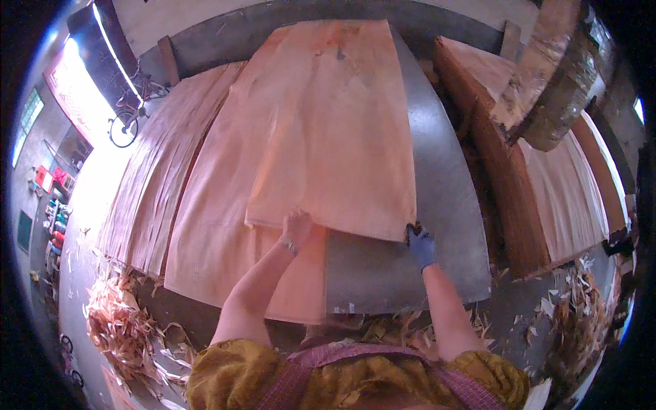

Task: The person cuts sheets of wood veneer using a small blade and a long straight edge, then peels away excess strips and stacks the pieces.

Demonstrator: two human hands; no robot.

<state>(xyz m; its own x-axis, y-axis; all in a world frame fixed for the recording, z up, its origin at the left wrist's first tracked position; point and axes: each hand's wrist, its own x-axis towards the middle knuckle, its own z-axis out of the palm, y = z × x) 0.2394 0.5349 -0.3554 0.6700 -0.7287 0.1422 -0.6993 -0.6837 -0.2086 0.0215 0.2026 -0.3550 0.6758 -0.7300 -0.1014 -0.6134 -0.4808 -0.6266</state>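
Mustard sleeves (229, 376) face a grey counter (447, 205), where a wood-veneer sheet (335, 143) overlaps a lower sheet (205, 232). Fingers of the left hand (296, 227) pinch its near edge, the gloved right hand's (420, 246) its corner; uneven pulling could split it.

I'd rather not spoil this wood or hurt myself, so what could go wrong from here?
The upper wood sheet looks thin and might split, since the left hand and right hand hold it by its near edge. The left hand looks bare, unlike the gloved right, so that edge could give it splinters. Feet might slip on the loose wood scraps heaped on the floor.
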